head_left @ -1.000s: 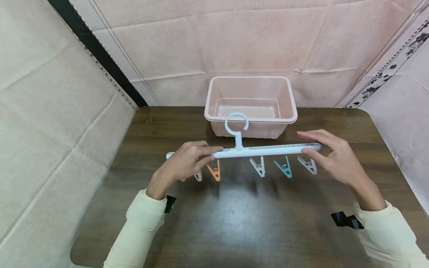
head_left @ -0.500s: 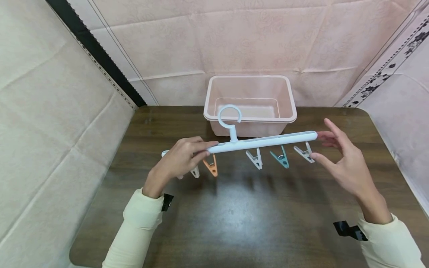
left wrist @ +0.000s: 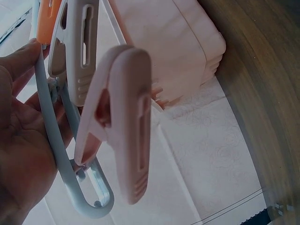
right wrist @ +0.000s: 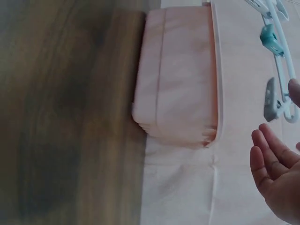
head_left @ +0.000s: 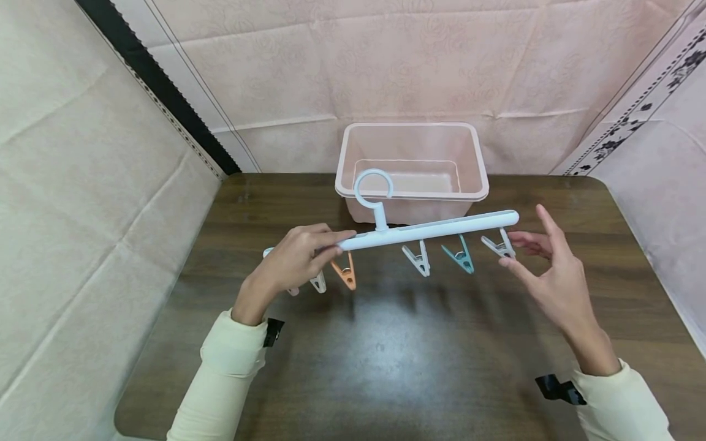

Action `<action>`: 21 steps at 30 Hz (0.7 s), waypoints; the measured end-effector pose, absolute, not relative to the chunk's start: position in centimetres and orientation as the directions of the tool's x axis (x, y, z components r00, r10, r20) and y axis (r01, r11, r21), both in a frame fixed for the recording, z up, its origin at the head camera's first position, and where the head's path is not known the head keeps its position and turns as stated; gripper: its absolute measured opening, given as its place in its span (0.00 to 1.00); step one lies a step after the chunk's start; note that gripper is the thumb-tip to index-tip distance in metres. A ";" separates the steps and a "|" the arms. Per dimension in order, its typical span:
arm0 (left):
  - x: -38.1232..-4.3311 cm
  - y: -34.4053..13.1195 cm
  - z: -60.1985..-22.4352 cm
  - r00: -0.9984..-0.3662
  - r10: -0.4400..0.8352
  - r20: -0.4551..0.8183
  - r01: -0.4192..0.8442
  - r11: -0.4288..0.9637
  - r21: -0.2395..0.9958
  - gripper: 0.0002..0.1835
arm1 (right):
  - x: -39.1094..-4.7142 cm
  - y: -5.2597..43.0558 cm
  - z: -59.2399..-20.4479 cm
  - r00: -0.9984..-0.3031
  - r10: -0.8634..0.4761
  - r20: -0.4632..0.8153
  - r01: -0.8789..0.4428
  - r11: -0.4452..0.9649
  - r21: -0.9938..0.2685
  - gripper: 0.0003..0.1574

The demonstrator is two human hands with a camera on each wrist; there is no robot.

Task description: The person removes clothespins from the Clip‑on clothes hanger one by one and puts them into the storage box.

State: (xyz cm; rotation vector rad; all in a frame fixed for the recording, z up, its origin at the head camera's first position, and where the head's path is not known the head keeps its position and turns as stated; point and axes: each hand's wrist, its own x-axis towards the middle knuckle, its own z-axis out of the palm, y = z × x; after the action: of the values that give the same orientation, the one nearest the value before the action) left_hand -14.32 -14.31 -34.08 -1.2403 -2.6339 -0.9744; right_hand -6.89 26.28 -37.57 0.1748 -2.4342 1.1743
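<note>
My left hand (head_left: pixel 298 257) grips a light blue clip hanger (head_left: pixel 436 229) near its left end and holds it above the table. The hanger's hook points up, and its right end tilts a little higher. A grey clip (head_left: pixel 501 245), a teal clip (head_left: pixel 462 256), a pale clip (head_left: pixel 419 260) and an orange clip (head_left: pixel 346 275) hang from it. A beige clip (left wrist: pixel 82 56) and a pink clip (left wrist: pixel 133 122) hang beneath my left hand. My right hand (head_left: pixel 565 285) is beside the grey clip, thumb and fingers spread apart; in the right wrist view the fingers are clear of it.
A pink plastic basin (head_left: pixel 413 211) stands at the back of the brown wooden table (head_left: pixel 386 367), behind the hanger. Pale patterned cloth (head_left: pixel 413 61) covers the surfaces behind and at the sides.
My right hand has let go of the hanger's right end and moved down beside the grey clip. The hanger has shifted slightly left, its right end rising.
</note>
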 end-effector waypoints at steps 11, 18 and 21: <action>-14.2 -14.3 -34.0 -0.681 0.666 0.305 0.704 0.479 0.525 0.20 | -6.9 26.0 -38.2 -0.904 0.097 0.416 -0.263 0.639 -0.722 0.50; -14.2 -14.2 -34.1 -0.683 0.667 0.298 0.700 0.482 0.527 0.20 | -7.1 25.9 -38.4 -0.910 0.067 0.409 -0.272 0.647 -0.712 0.39; -14.2 -14.2 -34.1 -0.682 0.670 0.294 0.700 0.481 0.528 0.20 | -7.2 25.9 -38.5 -0.912 0.055 0.407 -0.278 0.649 -0.708 0.30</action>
State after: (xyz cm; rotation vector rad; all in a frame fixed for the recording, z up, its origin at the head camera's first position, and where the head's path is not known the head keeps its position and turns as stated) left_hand -14.25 -14.15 -34.06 -1.2318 -2.6627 -0.9831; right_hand -7.15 25.89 -38.49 0.1758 -2.4748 1.1573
